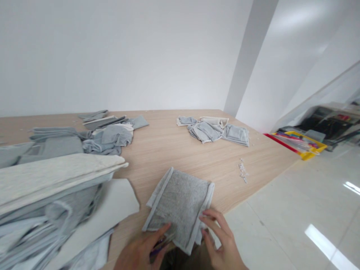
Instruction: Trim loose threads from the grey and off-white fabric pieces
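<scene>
A grey square fabric piece [180,204] with lighter binding on two sides lies flat at the near edge of the wooden table [168,150]. My left hand [140,251] rests on its near left corner, fingers partly closed around a small purple tool [159,245] that is mostly hidden. My right hand [222,243] touches the right bound edge near the corner, with the fingers bent and pinching the fabric's edge.
A big stack of grey and cream fabric [50,195] fills the left side. More grey pieces [107,137] lie behind it, and a small pile [213,129] sits at the far right. Thread scraps [243,170] lie near the table's edge. A yellow tray [300,142] stands on the floor.
</scene>
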`<action>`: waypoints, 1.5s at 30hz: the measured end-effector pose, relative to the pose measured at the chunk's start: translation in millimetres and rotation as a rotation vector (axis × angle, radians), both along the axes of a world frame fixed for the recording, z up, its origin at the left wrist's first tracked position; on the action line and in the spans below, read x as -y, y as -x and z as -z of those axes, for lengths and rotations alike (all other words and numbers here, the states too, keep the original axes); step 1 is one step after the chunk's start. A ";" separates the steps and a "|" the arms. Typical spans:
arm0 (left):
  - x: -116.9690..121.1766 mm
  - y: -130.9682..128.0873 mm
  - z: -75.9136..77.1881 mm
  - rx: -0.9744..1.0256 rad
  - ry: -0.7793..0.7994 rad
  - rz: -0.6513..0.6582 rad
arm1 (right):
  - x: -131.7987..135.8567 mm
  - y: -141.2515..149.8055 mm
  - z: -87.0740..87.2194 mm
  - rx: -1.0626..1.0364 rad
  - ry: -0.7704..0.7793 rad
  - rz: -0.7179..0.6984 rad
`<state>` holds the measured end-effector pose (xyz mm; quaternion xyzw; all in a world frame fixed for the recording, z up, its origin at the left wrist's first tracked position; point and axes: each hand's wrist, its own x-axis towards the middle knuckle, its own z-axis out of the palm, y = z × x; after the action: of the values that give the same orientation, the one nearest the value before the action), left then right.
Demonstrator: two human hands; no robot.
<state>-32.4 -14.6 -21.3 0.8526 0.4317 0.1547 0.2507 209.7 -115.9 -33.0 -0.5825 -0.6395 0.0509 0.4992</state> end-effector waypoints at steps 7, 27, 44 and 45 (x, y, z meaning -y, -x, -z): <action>-6.0 -11.8 -5.5 -0.156 -0.036 0.026 | -4.5 -14.0 -8.9 0.313 0.253 -0.264; -0.3 -58.7 -19.0 -0.294 -0.152 -0.179 | -97.9 -83.1 -17.7 0.373 0.181 -0.344; -2.7 -44.7 15.5 -0.156 -0.202 -0.154 | -84.4 -72.7 -40.7 0.355 0.196 -0.480; -2.9 -44.9 15.1 -0.154 -0.188 -0.149 | -84.2 -72.4 -41.7 0.336 0.200 -0.487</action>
<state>12.4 -11.7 -36.4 0.8472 0.4955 0.1466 0.1238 282.1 -31.8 8.6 -0.4586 -0.8256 0.1348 0.2998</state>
